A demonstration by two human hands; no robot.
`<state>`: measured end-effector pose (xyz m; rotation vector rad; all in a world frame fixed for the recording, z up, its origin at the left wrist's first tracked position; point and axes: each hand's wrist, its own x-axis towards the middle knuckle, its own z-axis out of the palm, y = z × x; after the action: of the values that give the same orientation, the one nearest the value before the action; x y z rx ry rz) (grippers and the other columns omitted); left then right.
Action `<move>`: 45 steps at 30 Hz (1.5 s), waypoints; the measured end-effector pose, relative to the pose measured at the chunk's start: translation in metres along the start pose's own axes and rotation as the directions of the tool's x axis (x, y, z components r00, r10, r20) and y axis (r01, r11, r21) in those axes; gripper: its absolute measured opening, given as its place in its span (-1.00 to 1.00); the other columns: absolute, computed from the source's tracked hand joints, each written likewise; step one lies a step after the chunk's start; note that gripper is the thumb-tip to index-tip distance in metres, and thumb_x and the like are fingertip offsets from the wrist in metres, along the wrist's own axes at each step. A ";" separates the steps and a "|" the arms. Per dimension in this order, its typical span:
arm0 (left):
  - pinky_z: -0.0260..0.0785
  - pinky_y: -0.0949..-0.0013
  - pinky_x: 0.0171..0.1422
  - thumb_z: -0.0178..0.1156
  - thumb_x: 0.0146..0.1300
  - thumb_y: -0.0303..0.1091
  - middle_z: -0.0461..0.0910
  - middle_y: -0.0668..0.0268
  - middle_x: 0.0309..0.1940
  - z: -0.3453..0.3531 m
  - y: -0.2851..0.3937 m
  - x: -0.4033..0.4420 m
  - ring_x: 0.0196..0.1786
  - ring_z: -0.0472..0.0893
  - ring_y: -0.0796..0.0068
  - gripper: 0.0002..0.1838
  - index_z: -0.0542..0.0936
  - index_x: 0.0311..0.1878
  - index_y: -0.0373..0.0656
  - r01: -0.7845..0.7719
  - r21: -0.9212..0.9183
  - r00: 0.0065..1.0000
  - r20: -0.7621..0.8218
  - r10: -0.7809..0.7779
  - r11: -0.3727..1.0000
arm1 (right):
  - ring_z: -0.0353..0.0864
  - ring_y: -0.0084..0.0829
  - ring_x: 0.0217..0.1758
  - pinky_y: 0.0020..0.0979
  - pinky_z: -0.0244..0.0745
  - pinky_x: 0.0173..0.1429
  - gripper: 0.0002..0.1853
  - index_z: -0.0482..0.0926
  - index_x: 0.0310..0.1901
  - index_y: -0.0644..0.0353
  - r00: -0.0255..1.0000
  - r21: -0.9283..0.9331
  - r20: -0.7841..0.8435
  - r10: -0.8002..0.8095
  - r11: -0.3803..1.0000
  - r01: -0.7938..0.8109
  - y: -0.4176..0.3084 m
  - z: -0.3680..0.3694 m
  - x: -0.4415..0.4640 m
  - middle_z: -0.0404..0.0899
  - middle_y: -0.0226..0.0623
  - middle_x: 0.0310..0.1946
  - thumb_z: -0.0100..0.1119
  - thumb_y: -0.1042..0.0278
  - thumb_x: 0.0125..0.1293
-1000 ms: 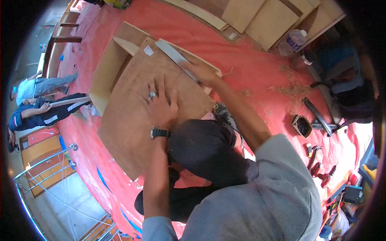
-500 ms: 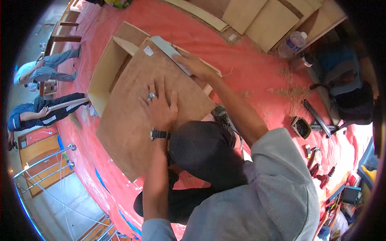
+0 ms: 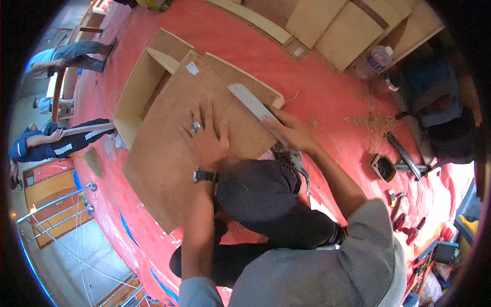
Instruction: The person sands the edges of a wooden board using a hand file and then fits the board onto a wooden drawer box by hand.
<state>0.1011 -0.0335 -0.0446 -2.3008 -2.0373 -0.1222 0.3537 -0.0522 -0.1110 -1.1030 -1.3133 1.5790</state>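
A brown wooden panel (image 3: pixel 161 163) with a small white label leans across my bent legs. My left hand (image 3: pixel 209 137) lies flat on its face with the fingers spread, a ring and a wristwatch on that side. In my right hand (image 3: pixel 292 132) is a long, flat, pale grey bar (image 3: pixel 246 97), gripped at its lower end along the panel's right edge. Its exact kind is not clear. Behind the panel stands an open wooden box (image 3: pixel 132 97), partly hidden.
Red sheeting (image 3: pixel 327 102) covers the floor. Wooden boards (image 3: pixel 327 30) and a plastic bottle (image 3: pixel 376 61) lie at upper right. Several hand tools (image 3: pixel 399 210) are on the right. Two people (image 3: pixel 38 146) stand at left, one holding a strip, with another farther back. A metal rail (image 3: pixel 56 204) is lower left.
My right hand and the bar have slid down and right along the panel's edge, toward my body. The left hand stays flat on the panel. A person at upper left has shifted.
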 end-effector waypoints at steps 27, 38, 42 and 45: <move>-0.27 -0.55 0.62 0.05 0.48 0.15 0.10 0.08 0.67 -0.001 0.002 -0.007 0.69 0.07 -0.12 -0.23 0.15 0.68 0.21 0.022 0.007 1.000 0.002 -0.022 1.000 | 0.41 -0.42 0.42 -0.37 0.28 0.51 -0.31 0.20 0.61 0.17 0.993 0.121 0.027 -0.119 0.986 0.115 -0.035 0.027 0.115 0.45 -0.19 0.45 0.10 0.06 0.59; -0.25 -0.59 0.59 0.06 0.47 0.11 0.14 0.05 0.65 -0.002 0.001 -0.001 0.67 0.11 -0.18 -0.23 0.16 0.68 0.19 0.007 0.027 1.000 -0.007 -0.007 1.000 | 0.39 -0.29 0.52 -0.29 0.21 0.57 -0.27 0.21 0.60 0.23 0.948 0.124 0.054 0.313 0.940 -0.317 -0.007 -0.016 -0.032 0.44 -0.05 0.46 0.05 -0.07 0.61; -0.25 -0.56 0.61 0.08 0.47 0.11 0.14 0.06 0.65 -0.001 0.001 -0.002 0.66 0.12 -0.15 -0.23 0.17 0.68 0.19 0.003 -0.001 1.000 -0.021 -0.003 1.000 | 0.48 -0.30 0.41 -0.31 0.31 0.48 -0.27 0.23 0.61 0.14 0.997 -0.098 -0.035 -0.073 0.993 0.070 0.008 0.010 0.088 0.49 -0.11 0.43 0.05 -0.12 0.59; -0.23 -0.52 0.62 0.09 0.48 0.10 0.14 0.07 0.66 -0.001 0.000 -0.005 0.66 0.12 -0.13 -0.25 0.19 0.67 0.20 -0.003 -0.004 1.000 -0.017 0.003 1.000 | 0.48 -0.48 0.30 -0.36 0.36 0.40 -0.32 0.33 0.57 0.14 0.969 0.118 -0.013 -0.246 0.962 0.246 -0.010 0.035 0.169 0.58 -0.25 0.26 0.15 -0.05 0.57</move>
<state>0.1003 -0.0382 -0.0437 -2.2978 -2.0273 -0.1452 0.2681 0.0974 -0.1206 -0.8302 -1.2857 1.4524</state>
